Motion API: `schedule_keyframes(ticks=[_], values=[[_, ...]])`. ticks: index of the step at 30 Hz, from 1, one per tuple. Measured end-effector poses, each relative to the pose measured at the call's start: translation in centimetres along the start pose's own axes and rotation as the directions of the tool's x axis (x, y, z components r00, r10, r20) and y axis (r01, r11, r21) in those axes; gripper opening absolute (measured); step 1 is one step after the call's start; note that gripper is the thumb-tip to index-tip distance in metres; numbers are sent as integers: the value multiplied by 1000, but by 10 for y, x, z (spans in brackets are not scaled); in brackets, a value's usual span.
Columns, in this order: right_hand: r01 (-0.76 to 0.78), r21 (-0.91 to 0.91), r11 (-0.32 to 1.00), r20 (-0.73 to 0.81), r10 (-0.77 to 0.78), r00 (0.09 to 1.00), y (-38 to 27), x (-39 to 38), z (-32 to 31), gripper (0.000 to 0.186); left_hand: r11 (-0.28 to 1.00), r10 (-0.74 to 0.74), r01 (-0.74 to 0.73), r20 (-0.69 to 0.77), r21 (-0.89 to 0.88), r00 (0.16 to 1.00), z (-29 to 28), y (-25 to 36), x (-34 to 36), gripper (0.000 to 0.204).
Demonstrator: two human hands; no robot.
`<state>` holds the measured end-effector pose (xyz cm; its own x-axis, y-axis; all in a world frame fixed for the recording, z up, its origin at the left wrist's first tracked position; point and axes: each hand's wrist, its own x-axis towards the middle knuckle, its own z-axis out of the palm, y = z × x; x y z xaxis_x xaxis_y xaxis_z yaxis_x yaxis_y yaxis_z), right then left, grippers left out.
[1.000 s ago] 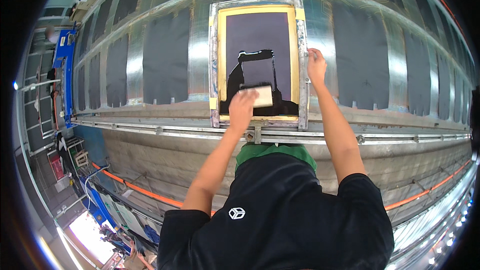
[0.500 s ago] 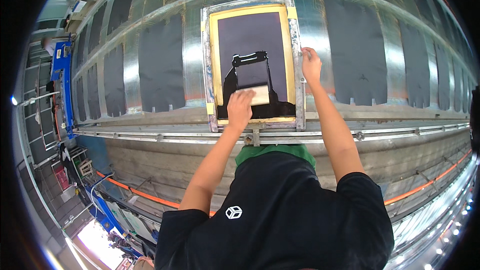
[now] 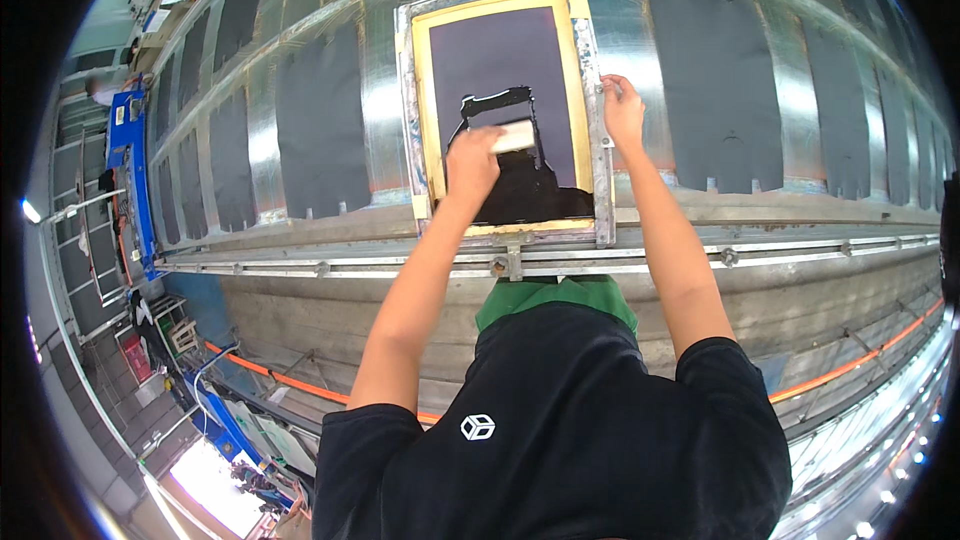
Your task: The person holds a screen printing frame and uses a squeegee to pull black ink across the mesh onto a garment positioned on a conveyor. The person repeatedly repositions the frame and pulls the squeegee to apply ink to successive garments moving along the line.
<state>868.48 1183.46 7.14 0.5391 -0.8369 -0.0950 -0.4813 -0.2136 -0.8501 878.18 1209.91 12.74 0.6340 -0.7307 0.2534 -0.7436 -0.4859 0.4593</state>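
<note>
A long metal table spans the upper view, its near edge followed by a double metal rail close to the person's waist. Dark grey panels lie across it in rows, with shiny bare strips between them; one such strip runs along either side of an upright rectangular frame, whose lower edge sits just above the rail. Inside the frame, yellow tape borders a dark mesh. The mesh is bare toward the far edge and down its right side, leaving open room there, while wet black ink covers the lower part and climbs to a ragged upper edge. The left hand, over the inked part, is closed around the left end of a cream block, which lies well inside the taped border. The right hand has its fingers curled and nearly together at the frame's outer right edge; whether they grasp it cannot be told.
</note>
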Motion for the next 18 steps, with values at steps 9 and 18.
schedule_keyframes(ticks=[9,18], values=[[-77,14,997,99,76,992,-16,19,-4,27,998,-6,10,73,-57,997,-27,35,-98,51],[161,29,987,-52,-159,986,-122,-66,131,25,988,-143,138,-83,-65,986,-118,-96,-148,54]])
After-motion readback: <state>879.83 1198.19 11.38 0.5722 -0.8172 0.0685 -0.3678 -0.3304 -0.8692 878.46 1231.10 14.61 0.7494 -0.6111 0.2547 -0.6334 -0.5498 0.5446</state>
